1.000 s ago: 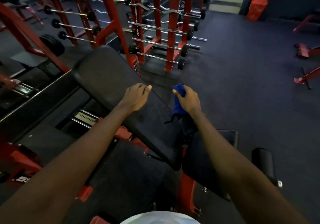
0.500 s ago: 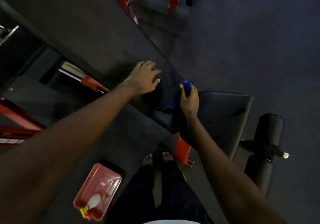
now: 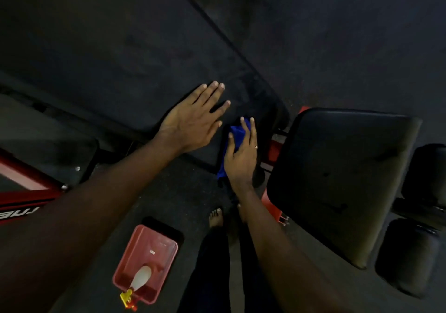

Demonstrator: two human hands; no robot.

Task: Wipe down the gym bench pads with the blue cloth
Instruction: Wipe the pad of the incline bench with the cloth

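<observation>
L hand (image 3: 193, 124) lies flat on the long back pad (image 3: 108, 54), fingers (image 3: 208, 92) straight and spread wide, prob. to brace the lean. R hand (image 3: 241, 154) presses the blue cloth (image 3: 237, 132) onto that pad's near end w/ straight fingers, cloth tail hanging off the edge. Seat pad (image 3: 337, 179) just beside looks next. Spray bottle (image 3: 141, 277) waits in red tray (image 3: 166, 245) on floor, within reach.
</observation>
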